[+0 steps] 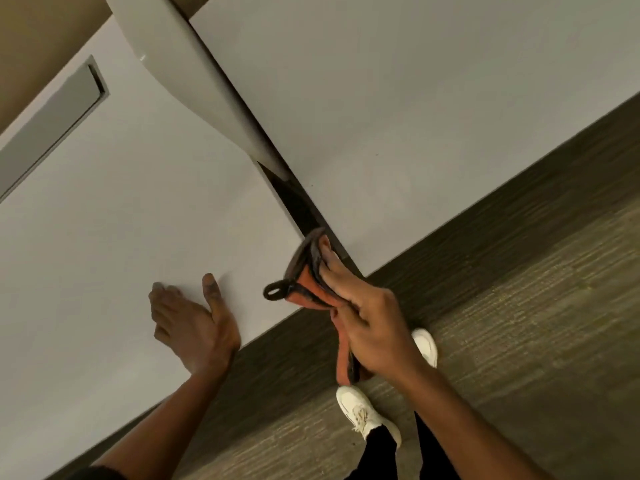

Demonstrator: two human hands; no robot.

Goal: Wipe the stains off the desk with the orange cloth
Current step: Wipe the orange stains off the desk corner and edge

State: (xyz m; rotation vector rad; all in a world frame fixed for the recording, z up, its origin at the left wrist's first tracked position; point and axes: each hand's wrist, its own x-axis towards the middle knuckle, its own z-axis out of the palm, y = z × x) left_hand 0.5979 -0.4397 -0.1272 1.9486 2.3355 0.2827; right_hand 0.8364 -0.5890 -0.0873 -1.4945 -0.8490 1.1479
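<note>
At the far left a grey rectangular panel [52,129] sits set into the white tabletop [121,209], its long side running diagonally up to the right. The tabletop is smooth, matte and pale, with a straight near edge that slants from lower left to upper right.

The left hand [192,323] lies palm down on the tabletop near that edge, forearm coming in from the lower left. Its fingers are spread and nearly flat, thumb angled up and apart from the rest; this grip is wide and holds nothing.

A curved pale grey divider [194,74] sweeps down from the top and tapers toward a dark gap between this tabletop and a second white surface [415,98] to the right.

The orange cloth [313,275] is held just past the tabletop's corner, near the lower end of the gap. It is soft and bunched, orange with dark trim and a dark hanging loop poking out to the left. Its long axis runs roughly top to bottom, the lower end dangling below the hand over the floor.

The right hand [370,327] closes its grip on the cloth, fingers pointing up-left, forearm entering from the lower right.

Below are brown striped carpet [519,323] and two white shoes [363,414].
</note>
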